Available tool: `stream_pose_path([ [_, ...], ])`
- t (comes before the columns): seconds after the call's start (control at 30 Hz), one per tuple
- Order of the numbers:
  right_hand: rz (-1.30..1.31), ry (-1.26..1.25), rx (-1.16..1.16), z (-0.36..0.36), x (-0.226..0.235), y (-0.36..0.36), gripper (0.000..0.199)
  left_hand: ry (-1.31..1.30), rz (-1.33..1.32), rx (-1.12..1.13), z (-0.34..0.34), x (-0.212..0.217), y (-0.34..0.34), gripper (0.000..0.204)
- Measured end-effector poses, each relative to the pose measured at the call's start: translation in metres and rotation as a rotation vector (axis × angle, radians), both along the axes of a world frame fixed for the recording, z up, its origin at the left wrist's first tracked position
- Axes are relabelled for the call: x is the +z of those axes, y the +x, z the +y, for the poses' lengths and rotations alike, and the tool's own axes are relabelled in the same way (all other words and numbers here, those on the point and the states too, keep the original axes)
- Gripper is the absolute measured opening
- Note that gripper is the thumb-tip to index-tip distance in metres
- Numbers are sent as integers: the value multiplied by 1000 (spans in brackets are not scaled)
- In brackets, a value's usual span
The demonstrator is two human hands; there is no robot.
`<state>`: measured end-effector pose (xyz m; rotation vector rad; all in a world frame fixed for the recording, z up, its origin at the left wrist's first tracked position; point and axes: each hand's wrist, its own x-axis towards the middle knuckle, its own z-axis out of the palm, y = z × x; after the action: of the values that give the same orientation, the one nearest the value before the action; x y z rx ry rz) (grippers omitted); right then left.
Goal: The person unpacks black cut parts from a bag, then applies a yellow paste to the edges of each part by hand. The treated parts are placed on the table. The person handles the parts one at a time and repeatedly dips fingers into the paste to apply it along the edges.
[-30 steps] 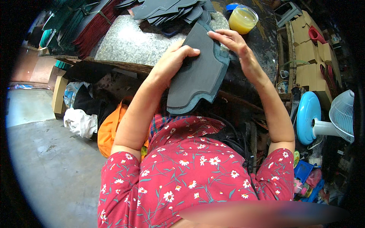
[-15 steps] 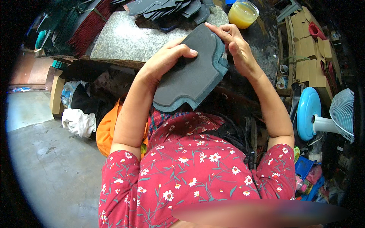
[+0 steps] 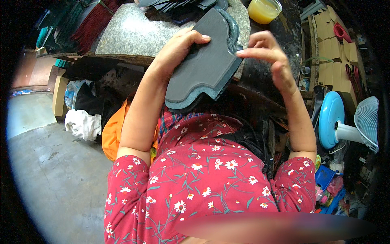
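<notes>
Gripping grey pieces [image 3: 201,65] from one side, left fingers [image 3: 197,37]; opposite, right fingers [image 3: 258,53], grip unclear.

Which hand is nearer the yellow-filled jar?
Right. The right hand is just below the jar in the picture, by the grey stack; the left hand grips that stack, farther left.

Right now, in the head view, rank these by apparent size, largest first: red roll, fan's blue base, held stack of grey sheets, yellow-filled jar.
1. Held stack of grey sheets
2. Fan's blue base
3. Yellow-filled jar, at the picture's top edge
4. Red roll
</notes>
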<state>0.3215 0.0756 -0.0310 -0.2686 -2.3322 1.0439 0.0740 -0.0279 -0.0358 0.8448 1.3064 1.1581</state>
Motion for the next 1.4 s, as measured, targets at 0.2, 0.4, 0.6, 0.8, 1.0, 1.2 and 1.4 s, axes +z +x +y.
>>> stream_pose_path([
  [0.2,-165,234,-187,-5,-1,-14,78,19,31,-32,-1,9,2,27],
  [0.4,-135,97,96,-5,1,2,84,6,62,4,-3,11,4,26],
  [0.6,20,-123,-20,0,9,15,90,-26,16,-19,1,5,-1,28],
  [0.8,-237,324,68,-11,7,-6,95,27,-25,-46,6,-2,-4,42],
  [1.0,-158,139,-131,12,-2,-19,78,-88,80,-122,1,2,-9,35],
  [1.2,-192,322,-241,38,6,3,54,-90,-38,-179,0,8,-10,41],
  [1.4,-446,941,-731,107,34,23,43,-72,-152,-17,2,5,-1,42],
])
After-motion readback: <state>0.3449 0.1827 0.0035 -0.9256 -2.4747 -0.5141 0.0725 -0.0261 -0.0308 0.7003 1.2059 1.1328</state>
